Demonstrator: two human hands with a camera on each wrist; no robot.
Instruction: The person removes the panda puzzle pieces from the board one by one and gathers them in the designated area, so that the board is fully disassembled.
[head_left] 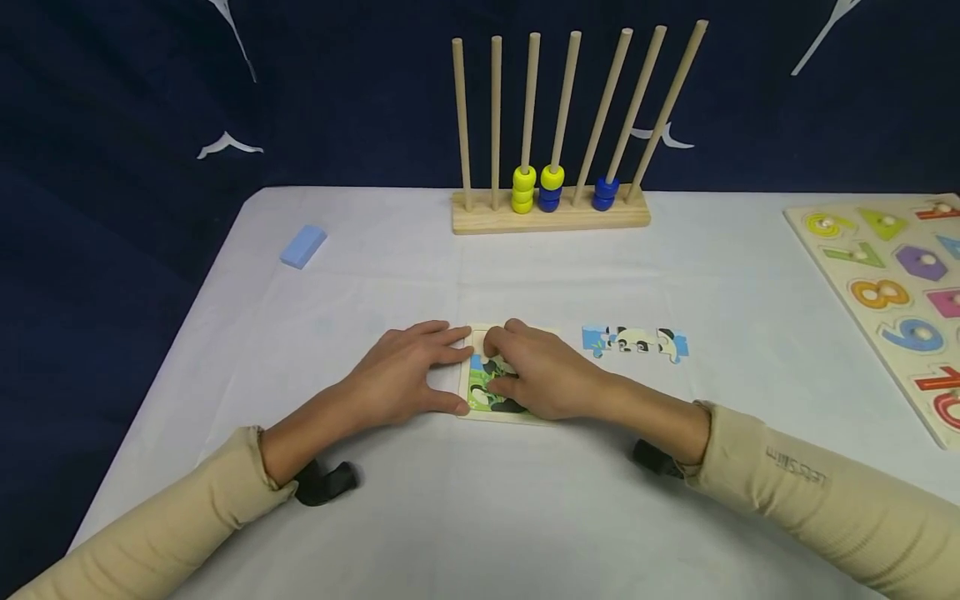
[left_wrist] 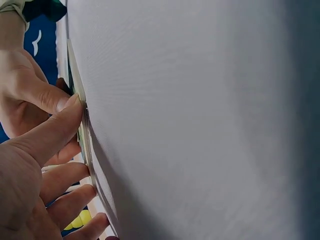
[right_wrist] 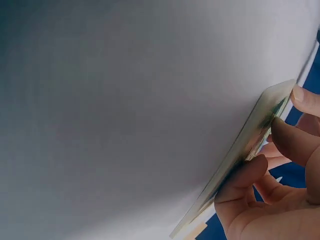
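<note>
While the left hand [head_left: 405, 372] lays spread fingers against the puzzle frame [head_left: 495, 416], well apart from the far edge of the tabletop [head_left: 420, 517], probably to steady it, the right hand [head_left: 551, 371] touches the panda picture [head_left: 480, 387] with bent fingers; whether they pinch a piece, I cannot tell. Loose pieces [head_left: 632, 340] lie slightly nearer that edge; the right sleeve [head_left: 757, 454] bears lettering [head_left: 797, 465], not surely readable.

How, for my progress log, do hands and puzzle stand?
Left hand touching pale-framed rectangular panda puzzle; right hand on it, partly hiding it. Blue, black and white panda pieces lie outside.
</note>
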